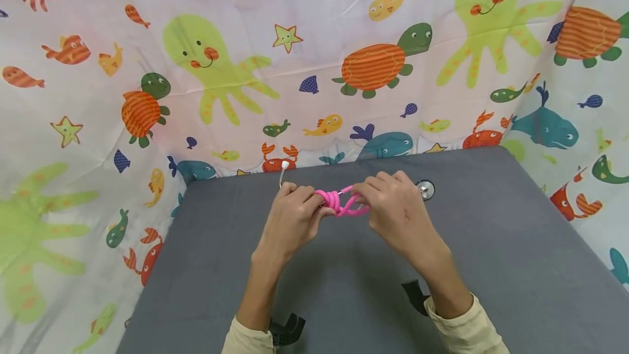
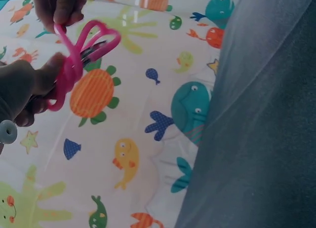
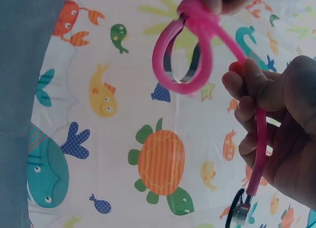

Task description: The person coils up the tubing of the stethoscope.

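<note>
A stethoscope with pink tubing [image 1: 332, 201] is held above the grey table, its tube wound in tight coils with a loop standing out. My left hand [image 1: 295, 214] grips the coiled end; a white ear tip [image 1: 285, 165] on a thin metal tube sticks up beyond it. With fingers curled, my right hand [image 1: 398, 206] holds the free length of tube [image 3: 260, 134], which ends at the round metal chest piece [image 3: 240, 214] beyond that hand. Dark metal parts [image 2: 91, 53] show inside the loop in the left wrist view. The left palm hides part of the coils.
The grey table [image 1: 491, 255] spreads under both arms. A curtain printed with sea animals [image 1: 304, 113] hangs behind it and along the sides. Black wrist pieces [image 1: 289, 331] jut out near both sleeves.
</note>
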Tool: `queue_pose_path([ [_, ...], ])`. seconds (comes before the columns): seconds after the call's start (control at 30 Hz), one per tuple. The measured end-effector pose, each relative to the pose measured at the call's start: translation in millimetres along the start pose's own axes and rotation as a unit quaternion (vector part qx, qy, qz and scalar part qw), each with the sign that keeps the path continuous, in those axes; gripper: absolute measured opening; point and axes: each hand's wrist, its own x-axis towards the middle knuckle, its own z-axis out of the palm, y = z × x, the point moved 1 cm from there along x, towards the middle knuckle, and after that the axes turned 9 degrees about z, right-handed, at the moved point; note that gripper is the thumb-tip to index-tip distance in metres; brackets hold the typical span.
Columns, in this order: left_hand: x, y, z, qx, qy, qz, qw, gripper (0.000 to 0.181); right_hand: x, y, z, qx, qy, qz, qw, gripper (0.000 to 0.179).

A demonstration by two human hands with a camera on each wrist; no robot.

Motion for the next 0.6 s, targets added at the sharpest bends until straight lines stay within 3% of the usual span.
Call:
queue_pose_path([
  [0.17,-0.5,2.6,-1.0,-0.057,-0.025,0.049,0.9968,0.028,6.5,9,4,0.026,-0.011,-0.012,0.9995,0.022],
  [0.33,-4.2,2.1,-3.0,-0.092,-0.043,0.075,0.9919,0.03,5.1,16,11,0.063,-0.048,-0.011,0.9968,0.024],
  [0.5,-8.3,-2.1,-4.1,-0.146,-0.025,0.09,0.9849,0.029,4.5,23,18,0.117,-0.067,0.002,0.9909,0.019],
  [0.6,-11.7,-5.2,-4.7,-0.199,0.0,0.092,0.9756,0.027,7.3,29,22,0.188,-0.086,0.012,0.9784,0.017],
])
